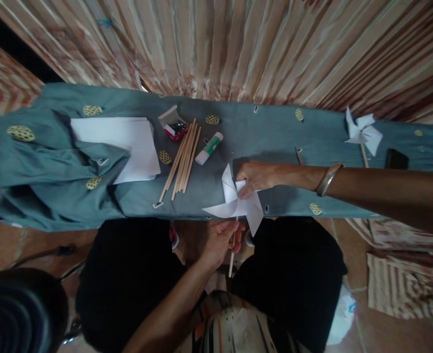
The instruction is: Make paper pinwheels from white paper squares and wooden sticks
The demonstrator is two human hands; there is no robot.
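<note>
A white paper pinwheel (231,208) lies over the near edge of the cloth-covered table, its blades spread. Its wooden stick (231,264) runs down toward my lap. My left hand (222,240) is closed around this stick just below the blades. From the right, my right hand (255,179) reaches in and pinches the pinwheel's upper right blade near the centre. The fingers partly cover the middle of the pinwheel, so any fastening there is hidden.
Several wooden sticks (183,162) lie beside a glue stick (209,148) and a small open box of metal bits (176,128). White paper sheets (139,152) are stacked left, partly under folded cloth (55,166). Another pinwheel (363,132) and a dark phone-like object (397,159) lie right.
</note>
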